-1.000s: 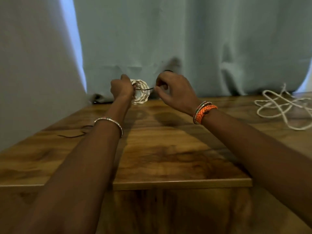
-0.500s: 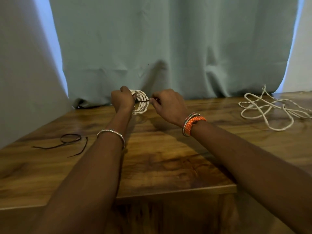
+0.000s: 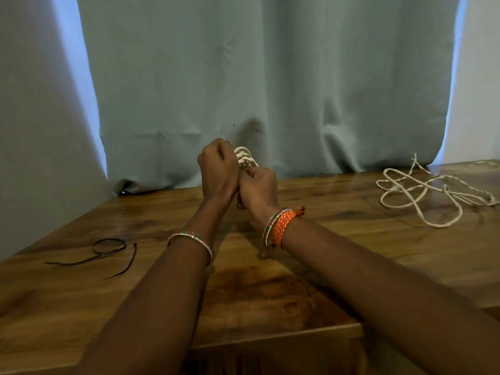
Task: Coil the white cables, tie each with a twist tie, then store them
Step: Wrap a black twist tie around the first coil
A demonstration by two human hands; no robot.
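Coil (image 3: pixel 244 157): raised above tabletop (image 3: pixel 338 247), gripped in closed left hand (image 3: pixel 218 169) to keep loops together. Right hand (image 3: pixel 258 189): pinched shut against it, likely twisting the tie; tie hidden. Loose cable (image 3: pixel 433 193): far right. Spare ties (image 3: pixel 108 253): left.

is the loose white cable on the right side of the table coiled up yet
No, the loose white cable lies in untidy open loops on the table, untied and away from both hands.

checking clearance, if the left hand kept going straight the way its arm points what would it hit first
Past the coiled white cable it grips, the left hand would probably meet the curtain first; depth is unclear.
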